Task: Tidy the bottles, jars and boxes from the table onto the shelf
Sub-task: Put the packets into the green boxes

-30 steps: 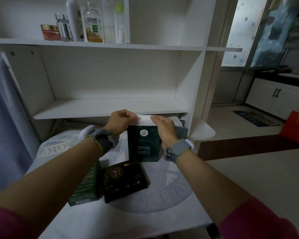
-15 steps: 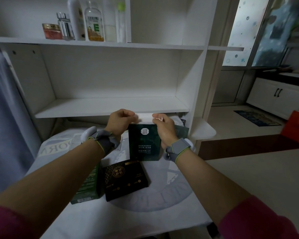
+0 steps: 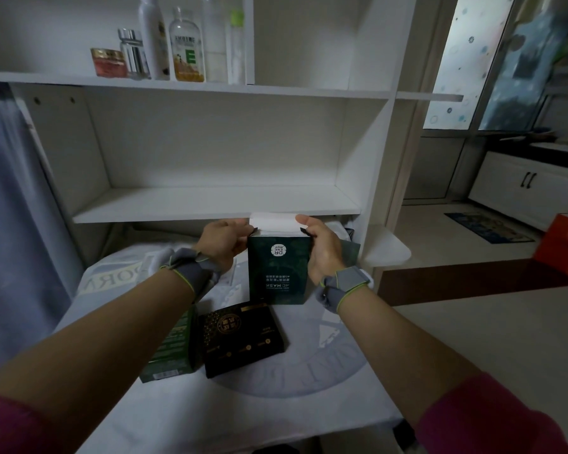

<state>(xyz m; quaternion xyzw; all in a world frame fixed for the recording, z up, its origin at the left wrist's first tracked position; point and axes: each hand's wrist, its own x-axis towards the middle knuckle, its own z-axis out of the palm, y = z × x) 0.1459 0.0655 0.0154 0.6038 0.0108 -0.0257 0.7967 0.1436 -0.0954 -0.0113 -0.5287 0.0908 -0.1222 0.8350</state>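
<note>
A dark green mask box [image 3: 277, 270] stands upright on the table [image 3: 276, 401] with its print upside down and its white top flap raised. My left hand [image 3: 225, 240] pinches the box's upper left corner, and my right hand [image 3: 320, 249] grips its right side near the top. On the table nearer to me lie a black box with gold print [image 3: 243, 339] and a green box [image 3: 173, 350], partly hidden by my left forearm. The white shelf [image 3: 210, 204] right behind the mask box has a bare lower board.
The upper shelf board holds a red jar [image 3: 109, 62], a silver-capped jar [image 3: 133, 54] and several bottles [image 3: 187, 47]. A blue curtain [image 3: 10, 208] hangs at the left. A small round side ledge [image 3: 391, 250] sticks out right of the shelf. An orange bag [image 3: 564, 244] stands on the floor at the right.
The white top flap of the mask box now stands up between my hands. My right hand has slid from the top edge to the box's right side.
</note>
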